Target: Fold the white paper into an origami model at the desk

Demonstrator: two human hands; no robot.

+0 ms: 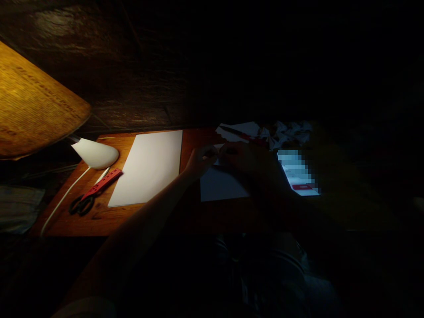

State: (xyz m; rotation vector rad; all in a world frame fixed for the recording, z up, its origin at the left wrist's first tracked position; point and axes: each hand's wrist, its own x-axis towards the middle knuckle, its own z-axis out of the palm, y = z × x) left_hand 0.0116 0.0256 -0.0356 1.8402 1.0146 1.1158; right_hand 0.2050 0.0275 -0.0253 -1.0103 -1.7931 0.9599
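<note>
My left hand (201, 160) and my right hand (241, 158) meet over the middle of the table, with their fingers closed around a small piece of white paper (218, 148). The right hand is mostly in shadow, and its fingertips are hard to make out. Beneath my hands lies a sheet of white paper (222, 187), partly covered by my right forearm. Just behind the hands, a red and black tool (243, 134), perhaps scissors, rests on a ragged-edged piece of white paper (247, 127).
A white pad or paper stack (150, 168) lies left. Black-handled scissors (96, 191) with a red cover are beside a white lamp base (97, 153) with a cord. A yellow lampshade (36, 106) hangs above. Right are crumpled paper scraps (288, 134) and a lit phone (296, 172).
</note>
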